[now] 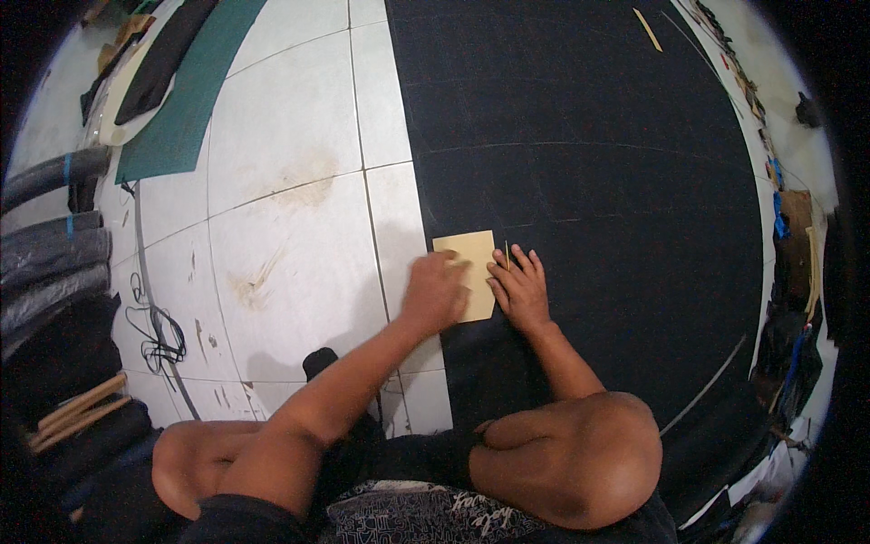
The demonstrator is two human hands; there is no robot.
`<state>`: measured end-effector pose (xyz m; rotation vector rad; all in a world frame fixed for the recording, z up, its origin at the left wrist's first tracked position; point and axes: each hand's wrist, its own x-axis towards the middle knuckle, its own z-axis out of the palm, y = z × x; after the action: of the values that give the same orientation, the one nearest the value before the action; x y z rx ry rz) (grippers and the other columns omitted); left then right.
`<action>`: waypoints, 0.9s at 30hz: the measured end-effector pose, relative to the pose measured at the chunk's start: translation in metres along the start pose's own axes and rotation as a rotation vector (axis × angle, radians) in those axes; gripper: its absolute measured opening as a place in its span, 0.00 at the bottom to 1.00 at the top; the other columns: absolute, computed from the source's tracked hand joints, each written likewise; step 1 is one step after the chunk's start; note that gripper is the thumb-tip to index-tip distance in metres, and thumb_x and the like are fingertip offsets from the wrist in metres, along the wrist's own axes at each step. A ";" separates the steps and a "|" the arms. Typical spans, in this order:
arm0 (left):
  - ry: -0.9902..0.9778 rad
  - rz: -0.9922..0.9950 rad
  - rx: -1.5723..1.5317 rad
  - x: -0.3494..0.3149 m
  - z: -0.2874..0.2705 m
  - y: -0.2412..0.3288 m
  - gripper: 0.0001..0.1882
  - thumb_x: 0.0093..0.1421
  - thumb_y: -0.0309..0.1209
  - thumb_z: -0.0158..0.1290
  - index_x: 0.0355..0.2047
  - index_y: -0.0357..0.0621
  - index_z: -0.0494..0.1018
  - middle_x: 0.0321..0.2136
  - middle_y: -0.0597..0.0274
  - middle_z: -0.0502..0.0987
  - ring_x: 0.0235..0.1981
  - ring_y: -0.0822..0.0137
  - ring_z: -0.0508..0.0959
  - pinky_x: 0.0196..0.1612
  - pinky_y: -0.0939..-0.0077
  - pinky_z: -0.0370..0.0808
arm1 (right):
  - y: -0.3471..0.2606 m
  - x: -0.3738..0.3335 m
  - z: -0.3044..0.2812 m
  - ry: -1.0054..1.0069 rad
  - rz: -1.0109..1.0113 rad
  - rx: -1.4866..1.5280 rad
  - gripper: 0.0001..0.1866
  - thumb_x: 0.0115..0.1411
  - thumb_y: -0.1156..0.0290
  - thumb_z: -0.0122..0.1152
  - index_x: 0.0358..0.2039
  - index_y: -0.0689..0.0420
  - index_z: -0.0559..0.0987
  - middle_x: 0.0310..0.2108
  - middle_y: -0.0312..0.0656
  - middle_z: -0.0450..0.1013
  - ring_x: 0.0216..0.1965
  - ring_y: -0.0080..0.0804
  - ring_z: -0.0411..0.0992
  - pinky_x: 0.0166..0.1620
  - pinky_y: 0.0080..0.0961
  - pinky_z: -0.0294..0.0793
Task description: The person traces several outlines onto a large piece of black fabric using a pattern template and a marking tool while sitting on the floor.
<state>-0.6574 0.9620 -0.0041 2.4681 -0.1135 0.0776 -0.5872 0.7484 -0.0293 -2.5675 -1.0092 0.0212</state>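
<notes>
A tan card piece point(480, 249) with straight edges lies on dark cloth point(580, 190), close to the cloth's left edge. My left hand point(437, 290) is over the card's left part, its fingers smeared by motion. Along the card's right edge, my right hand point(521, 288) rests flat with its fingers spread. A thin yellow stick point(507, 247) shows between two of its fingers; whether they grip it I cannot tell. Faint pale lines run across the cloth.
White floor tiles point(290, 227) with brown stains lie to the left. Farther left are a green sheet point(181, 131), wrapped rolls point(54, 240), a black cord point(159, 335) and wooden sticks point(82, 412). A yellow strip point(648, 30) lies on the far cloth. Clutter point(793, 227) lines the right side.
</notes>
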 end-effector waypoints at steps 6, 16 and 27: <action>-0.173 -0.017 0.175 -0.002 0.034 0.058 0.38 0.50 0.33 0.62 0.58 0.26 0.63 0.59 0.32 0.64 0.63 0.38 0.63 0.65 0.47 0.61 | 0.003 -0.002 -0.004 -0.035 -0.009 0.007 0.17 0.62 0.67 0.63 0.52 0.53 0.79 0.61 0.40 0.70 0.67 0.46 0.60 0.69 0.55 0.51; -0.299 -0.118 0.127 0.002 0.041 0.062 0.46 0.49 0.34 0.64 0.62 0.19 0.56 0.63 0.27 0.56 0.66 0.33 0.58 0.68 0.47 0.59 | 0.002 0.016 -0.018 0.137 0.353 0.505 0.25 0.67 0.71 0.50 0.64 0.56 0.65 0.59 0.54 0.70 0.59 0.48 0.70 0.61 0.38 0.68; -0.222 -0.134 -0.050 0.005 0.037 0.059 0.50 0.43 0.27 0.66 0.66 0.31 0.54 0.66 0.23 0.49 0.66 0.25 0.52 0.69 0.46 0.58 | -0.042 0.093 -0.019 -0.203 0.286 0.633 0.18 0.71 0.64 0.49 0.54 0.60 0.77 0.49 0.50 0.77 0.51 0.44 0.76 0.55 0.36 0.73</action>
<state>-0.6570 0.8932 0.0039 2.4201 -0.0445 -0.2537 -0.5425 0.8317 0.0146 -2.1138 -0.5621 0.5893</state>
